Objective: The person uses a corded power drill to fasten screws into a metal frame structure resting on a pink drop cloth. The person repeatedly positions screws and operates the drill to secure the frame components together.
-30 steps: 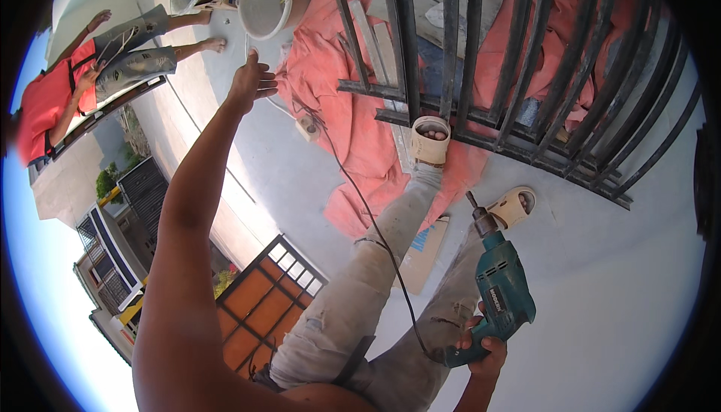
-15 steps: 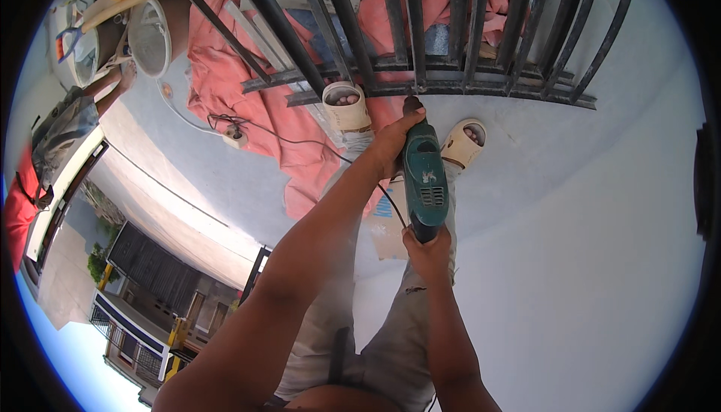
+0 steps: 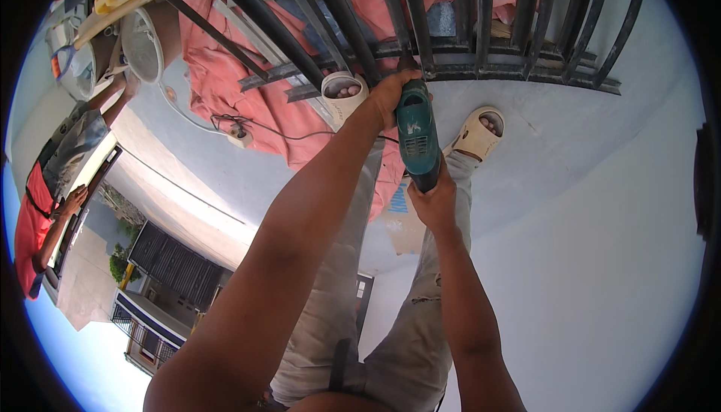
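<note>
A green corded power drill (image 3: pixel 417 138) is held in both hands in front of me, its front end pointing away. My left hand (image 3: pixel 390 98) is wrapped round its front part, near the chuck. Around the drill's rear end closes my right hand (image 3: pixel 436 197). The drill's tip meets the lower rails of a black metal bar grille (image 3: pixel 481 69); whether it touches or enters the metal is hidden by my left hand. A dark power cord (image 3: pixel 300 138) runs off to the left from the drill.
My feet in beige clogs (image 3: pixel 478 132) stand just short of the grille. Pink cloth (image 3: pixel 218 81) lies under it, with a plug socket (image 3: pixel 239 135) on its edge. Buckets (image 3: pixel 143 46) stand far left. A person in a red top (image 3: pixel 31 220) is at the left. Cardboard (image 3: pixel 402 224) lies between my legs.
The drill and both hands have moved slightly farther away, toward the grille. My right foot has shifted right and forward. At the left, the other person's arm and hand have come into view.
</note>
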The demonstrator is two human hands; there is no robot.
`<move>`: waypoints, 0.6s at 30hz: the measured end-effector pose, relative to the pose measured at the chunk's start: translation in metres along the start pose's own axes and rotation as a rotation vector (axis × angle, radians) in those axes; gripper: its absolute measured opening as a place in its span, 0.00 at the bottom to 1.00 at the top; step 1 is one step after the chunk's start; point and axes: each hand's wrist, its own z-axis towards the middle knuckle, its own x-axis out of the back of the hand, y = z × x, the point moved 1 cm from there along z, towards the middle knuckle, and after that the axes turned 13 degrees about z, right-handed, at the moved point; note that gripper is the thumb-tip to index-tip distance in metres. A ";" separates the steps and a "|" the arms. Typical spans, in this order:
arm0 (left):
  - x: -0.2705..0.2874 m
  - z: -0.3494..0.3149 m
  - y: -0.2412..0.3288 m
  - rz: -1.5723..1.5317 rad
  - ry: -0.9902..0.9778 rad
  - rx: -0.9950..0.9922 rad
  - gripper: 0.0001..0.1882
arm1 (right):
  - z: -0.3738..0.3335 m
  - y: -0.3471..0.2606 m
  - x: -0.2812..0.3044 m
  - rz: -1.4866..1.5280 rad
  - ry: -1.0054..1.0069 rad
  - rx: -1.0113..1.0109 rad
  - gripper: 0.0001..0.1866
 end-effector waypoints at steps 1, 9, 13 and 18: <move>-0.001 0.001 0.000 0.002 0.014 0.004 0.16 | 0.002 0.001 0.001 0.006 -0.004 0.004 0.43; 0.004 -0.006 0.004 -0.009 -0.008 -0.008 0.17 | 0.006 -0.004 -0.010 -0.116 0.025 0.027 0.44; 0.003 -0.009 0.007 0.077 0.010 -0.068 0.18 | 0.005 -0.003 -0.029 0.085 0.088 -0.016 0.33; -0.002 -0.003 0.001 0.202 0.121 -0.064 0.19 | 0.007 0.009 -0.033 0.136 0.116 -0.104 0.28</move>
